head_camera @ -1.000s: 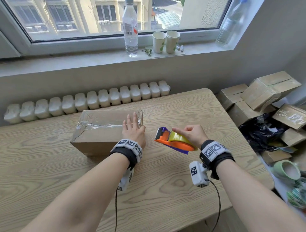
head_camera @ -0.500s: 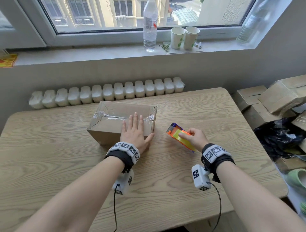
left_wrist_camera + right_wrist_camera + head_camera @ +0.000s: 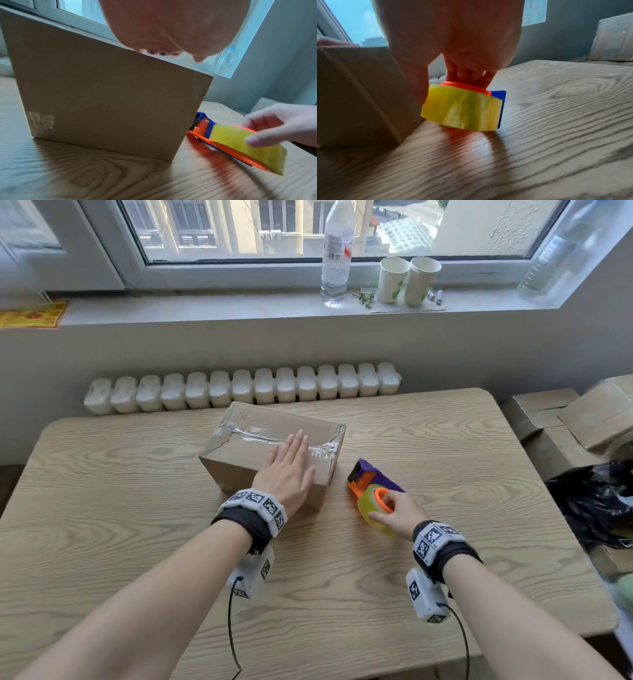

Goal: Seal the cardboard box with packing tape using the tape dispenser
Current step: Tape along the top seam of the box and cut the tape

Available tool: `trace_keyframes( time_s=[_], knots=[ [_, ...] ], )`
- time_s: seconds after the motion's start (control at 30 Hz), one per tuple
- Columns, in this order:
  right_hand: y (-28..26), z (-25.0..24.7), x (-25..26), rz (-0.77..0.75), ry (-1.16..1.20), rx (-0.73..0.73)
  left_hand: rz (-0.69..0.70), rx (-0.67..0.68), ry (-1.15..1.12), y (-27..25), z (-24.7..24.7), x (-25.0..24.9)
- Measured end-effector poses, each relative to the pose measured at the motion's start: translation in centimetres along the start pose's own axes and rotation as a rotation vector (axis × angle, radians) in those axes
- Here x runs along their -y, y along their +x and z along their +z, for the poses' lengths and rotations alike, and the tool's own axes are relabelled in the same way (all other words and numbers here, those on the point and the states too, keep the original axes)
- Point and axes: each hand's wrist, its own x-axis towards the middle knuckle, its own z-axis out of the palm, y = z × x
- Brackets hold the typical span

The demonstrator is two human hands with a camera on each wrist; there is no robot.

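Counter (image 3: 445, 440): box (image 3: 260, 453) at centre; left hand (image 3: 286, 474) flat on its top; tape dispenser (image 3: 371, 491) just right of box, under right hand (image 3: 394, 517). Radiator (image 3: 239, 388) behind counter.

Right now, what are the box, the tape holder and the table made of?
Box: brown cardboard, matte, with a shiny clear tape strip along the top. Tape holder: looks like smooth hard plastic, orange and blue, carrying a glossy yellowish tape roll. Table: pale wood grain; real wood or a printed laminate, can't tell.
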Motion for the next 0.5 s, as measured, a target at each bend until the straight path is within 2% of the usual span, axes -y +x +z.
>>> trace_keyframes(
  time_s=[0.13,0.17,0.4,0.5],
  knots=[
    [-0.3,1.0,0.0,-0.032,-0.160,0.071,-0.258,-0.005,0.054,-0.1,-0.3,2.4],
    [-0.2,1.3,0.2,-0.036,-0.193,0.084,-0.286,0.006,0.058,-0.1,-0.2,2.7],
    [-0.9,2.4,1.4,-0.034,-0.400,0.150,-0.208,-0.038,-0.029,-0.4,-1.1,4.9],
    [-0.9,3.0,1.5,-0.025,-0.421,0.150,-0.263,0.014,-0.012,-0.3,-1.8,6.4]
  ],
)
